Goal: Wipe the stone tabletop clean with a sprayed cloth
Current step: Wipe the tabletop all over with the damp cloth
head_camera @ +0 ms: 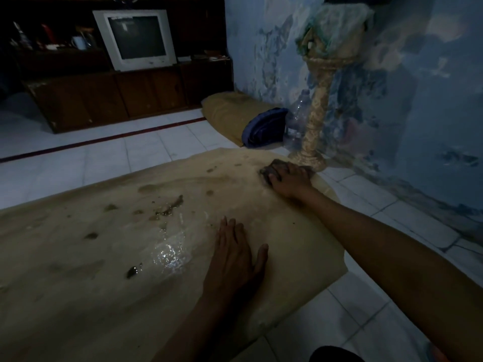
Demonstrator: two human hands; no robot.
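The beige stone tabletop (78,257) fills the lower left of the head view, with dark smudges and a shiny wet patch near its middle. My right hand (291,181) reaches to the far right corner and presses a dark cloth (271,170) flat on the stone. My left hand (235,254) lies flat on the tabletop near the right edge, fingers spread, holding nothing.
An ornate pedestal stand (316,118) rises just beyond the far corner, beside a clear plastic bottle (296,118). A tan cushion (227,113) and a blue bundle (266,129) lie on the white tiled floor. A TV (136,37) sits on a dark cabinet at the back.
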